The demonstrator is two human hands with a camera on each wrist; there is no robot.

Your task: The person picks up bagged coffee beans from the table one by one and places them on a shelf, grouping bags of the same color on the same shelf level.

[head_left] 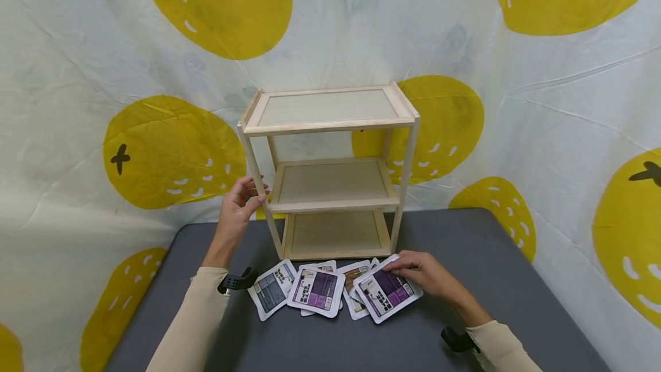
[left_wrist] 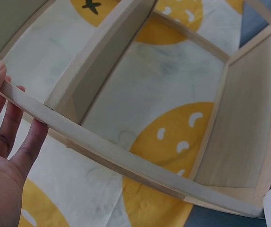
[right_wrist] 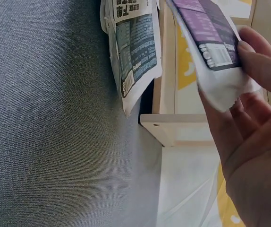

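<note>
A small three-tier wooden shelf rack (head_left: 330, 129) stands at the back of the table. My left hand (head_left: 237, 211) holds its left front post (left_wrist: 102, 144) near the middle shelf, thumb on one side and fingers on the other. My right hand (head_left: 423, 273) pinches a purple-and-white sachet (head_left: 389, 291) by its upper edge, thumb on the printed face (right_wrist: 213, 35). That sachet is tilted and overlaps a brown-labelled sachet (head_left: 353, 272), partly hidden beneath. Left of it lie another purple sachet (head_left: 316, 291), on top of one mostly covered, and a blue-grey sachet (head_left: 271, 290).
The sachets lie on a grey cloth-covered table (head_left: 320, 349) right before the rack's bottom shelf (head_left: 335, 233). A white curtain (head_left: 320, 27) with yellow fruit prints hangs close behind the rack and along both sides. Dark bands circle both wrists.
</note>
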